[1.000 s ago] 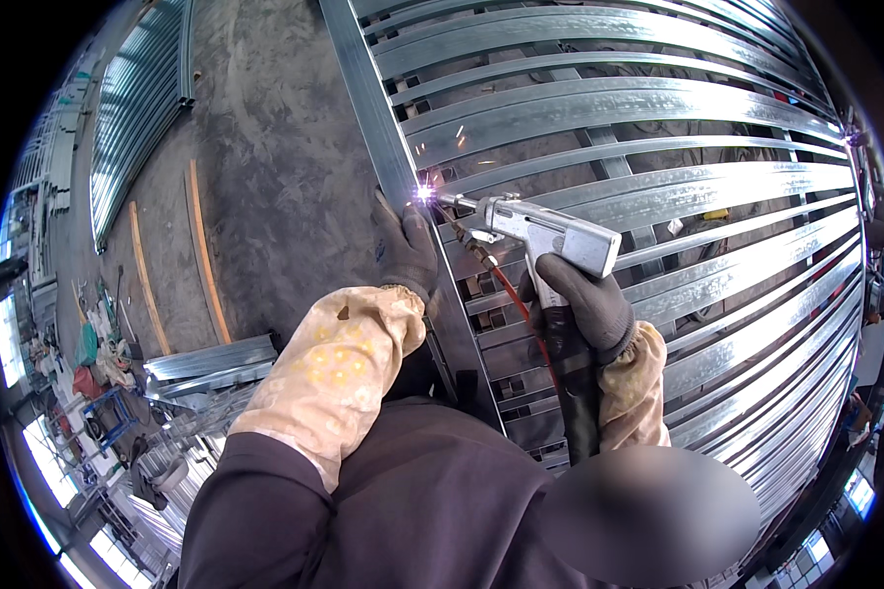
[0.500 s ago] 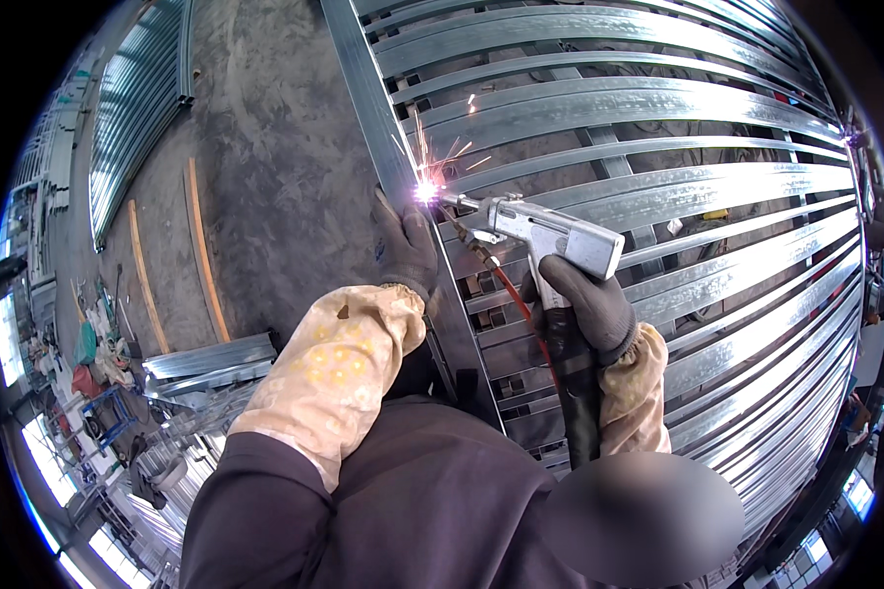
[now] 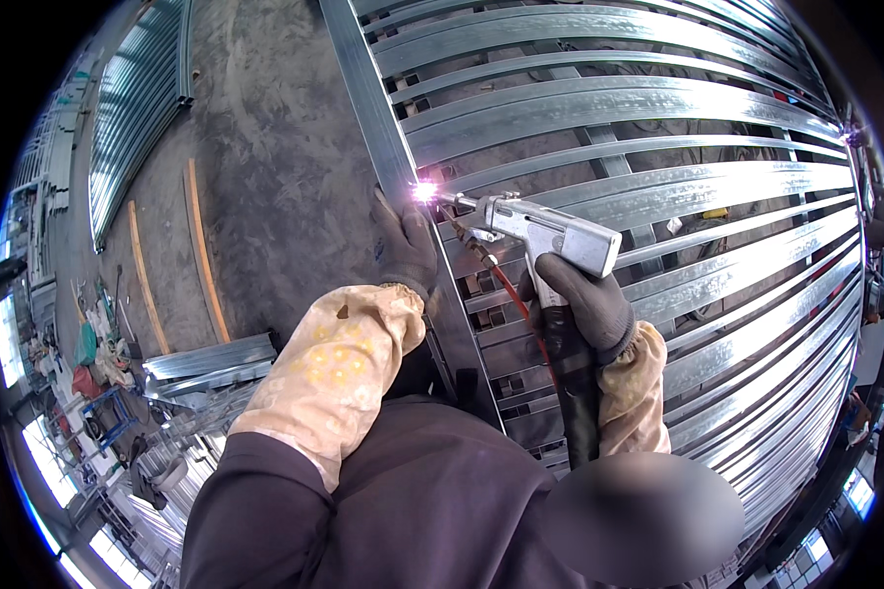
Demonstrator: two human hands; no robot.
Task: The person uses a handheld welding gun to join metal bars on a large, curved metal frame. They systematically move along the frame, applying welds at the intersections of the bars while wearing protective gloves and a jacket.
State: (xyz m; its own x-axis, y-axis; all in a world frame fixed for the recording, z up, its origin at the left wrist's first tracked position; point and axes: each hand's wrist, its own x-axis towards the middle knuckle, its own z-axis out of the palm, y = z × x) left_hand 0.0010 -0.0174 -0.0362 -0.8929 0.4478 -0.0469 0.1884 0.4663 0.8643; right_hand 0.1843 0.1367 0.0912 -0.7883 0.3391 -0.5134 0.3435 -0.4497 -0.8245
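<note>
In my right hand [image 3: 587,306], gloved in dark grey, is a silver pistol-shaped welding gun [image 3: 570,236], the fingers wrapped round its grip. A thick black cable sleeve runs down from the grip, and a red hose [image 3: 506,282] joins near the nozzle. The nozzle points left at a bright pink-white glow on the long metal side rail [image 3: 378,108] of a slatted frame. My left hand [image 3: 408,245], also gloved, rests against this rail just below the glow, its fingers stretched out and apart. The glare hides the spot under the nozzle tip.
Long shiny metal slats [image 3: 658,113] of the frame spread to the right. On the floor at left lie two wooden strips [image 3: 204,250], a stack of metal tubes [image 3: 142,113] and a short bundle of metal profiles [image 3: 209,358]. Clutter lines the far left.
The orange sparks that flew up from the weld spot are gone; the glow remains. The welding gun has shifted very slightly, and my left hand stays in place.
</note>
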